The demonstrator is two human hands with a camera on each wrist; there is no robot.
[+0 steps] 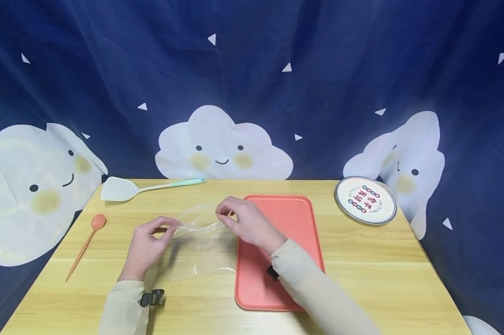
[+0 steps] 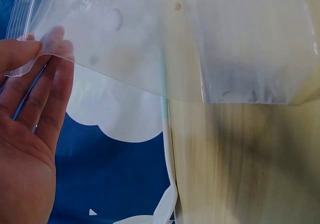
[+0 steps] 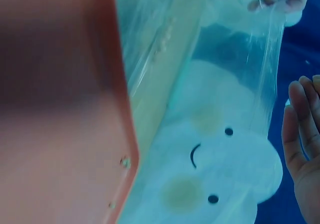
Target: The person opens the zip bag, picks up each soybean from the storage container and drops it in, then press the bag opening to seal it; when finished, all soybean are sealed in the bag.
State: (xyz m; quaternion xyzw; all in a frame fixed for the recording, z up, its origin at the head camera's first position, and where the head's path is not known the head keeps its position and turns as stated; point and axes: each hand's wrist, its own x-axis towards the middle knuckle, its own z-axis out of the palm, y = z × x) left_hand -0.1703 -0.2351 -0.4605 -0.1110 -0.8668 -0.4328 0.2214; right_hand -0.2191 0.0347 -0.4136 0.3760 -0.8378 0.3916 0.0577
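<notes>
A clear plastic zip bag (image 1: pixel 206 253) hangs between the hands above the table, its ribbed zip edge upward. My left hand (image 1: pixel 149 244) pinches the top left corner between thumb and forefinger. In the left wrist view, that hand (image 2: pixel 32 114) has its other fingers stretched behind the plastic. At the top right of the bag, my right hand (image 1: pixel 252 223) pinches the edge over the red tray's left side. The right wrist view shows only part of the right hand (image 3: pixel 302 144). Small pale round spots show through the bag (image 2: pixel 250 43); what they are, I cannot tell.
A red tray (image 1: pixel 291 223) lies on the wooden table under the right forearm. Behind left is a white spatula (image 1: pixel 120 190) with a mint handle; an orange spoon (image 1: pixel 97 222) lies left. A printed plate (image 1: pixel 348 195) sits back right, near the cloud-patterned curtain (image 1: pixel 319 93).
</notes>
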